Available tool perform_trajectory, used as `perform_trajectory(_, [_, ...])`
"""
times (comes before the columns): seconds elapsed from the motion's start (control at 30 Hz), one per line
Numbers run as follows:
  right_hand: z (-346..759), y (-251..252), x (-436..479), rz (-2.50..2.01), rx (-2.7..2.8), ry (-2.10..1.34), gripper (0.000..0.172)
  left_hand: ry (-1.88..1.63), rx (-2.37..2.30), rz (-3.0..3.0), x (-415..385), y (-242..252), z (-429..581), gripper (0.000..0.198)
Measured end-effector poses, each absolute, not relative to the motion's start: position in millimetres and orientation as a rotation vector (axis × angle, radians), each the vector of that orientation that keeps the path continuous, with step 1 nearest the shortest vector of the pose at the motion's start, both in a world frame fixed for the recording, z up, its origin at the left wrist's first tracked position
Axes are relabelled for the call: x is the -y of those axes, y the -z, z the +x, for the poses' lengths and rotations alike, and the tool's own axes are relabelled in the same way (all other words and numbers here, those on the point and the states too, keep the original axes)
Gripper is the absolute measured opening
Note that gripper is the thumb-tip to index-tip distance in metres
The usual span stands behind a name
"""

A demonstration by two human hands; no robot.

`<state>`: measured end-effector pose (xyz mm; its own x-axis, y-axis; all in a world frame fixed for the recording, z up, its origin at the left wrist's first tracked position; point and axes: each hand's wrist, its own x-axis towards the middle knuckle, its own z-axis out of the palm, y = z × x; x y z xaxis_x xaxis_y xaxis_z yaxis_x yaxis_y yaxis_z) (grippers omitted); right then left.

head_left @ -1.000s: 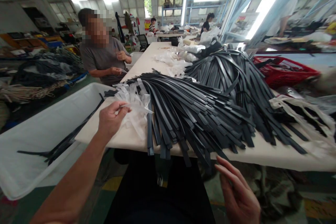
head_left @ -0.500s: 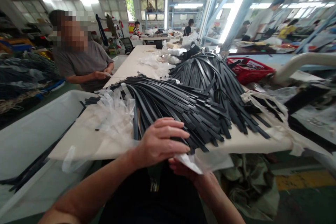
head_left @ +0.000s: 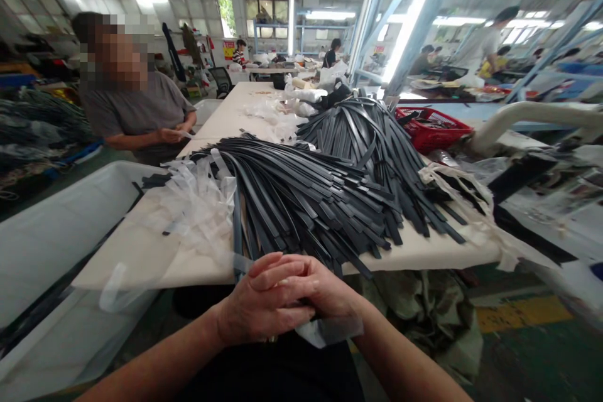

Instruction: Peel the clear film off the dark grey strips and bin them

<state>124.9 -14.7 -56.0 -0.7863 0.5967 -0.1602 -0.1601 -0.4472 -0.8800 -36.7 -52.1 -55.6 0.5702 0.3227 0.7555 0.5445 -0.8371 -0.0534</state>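
My left hand (head_left: 257, 308) and my right hand (head_left: 325, 286) are clasped together just in front of the table's near edge. The left fingers are closed over the right hand, and whatever lies under them is hidden. A translucent plastic strip (head_left: 332, 330) pokes out below the hands at the right palm; the right fingers are bent round it, partly covered. Just beyond the hands, a fanned heap of long black flat strips (head_left: 301, 195) lies on the cream tabletop (head_left: 188, 264). Crumpled clear plastic strips (head_left: 198, 201) are piled to its left.
A second heap of black strips (head_left: 358, 132) lies behind, beside a red basket (head_left: 431, 129). At left stands a white bin (head_left: 70, 213). A co-worker (head_left: 141, 107) stands beyond it, hands together. Green cloth (head_left: 419, 320) hangs below the table at right.
Both hands have come together; the left fingers now lie over the right hand. The plastic strip, spread out to the right before, now hangs lower and bunched. The view has shifted slightly.
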Motion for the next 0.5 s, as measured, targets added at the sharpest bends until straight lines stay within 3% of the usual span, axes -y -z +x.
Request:
perform_trajectory(0.13, [123, 48, 6, -0.634, 1.174, -2.237, 0.046, 1.220, 0.800, -2.441, 52, 62, -43, 0.016])
perform_trajectory(0.27, [134, 55, -7, -0.743, 1.474, -2.110, 0.039, 1.176, 0.866, -2.388, 50, 60, -56, 0.017])
perform_trajectory(0.5, [130, 69, 4, -0.686, 1.519, -2.293, 0.042, 1.129, 0.702, -2.498, 52, 56, -58, 0.015])
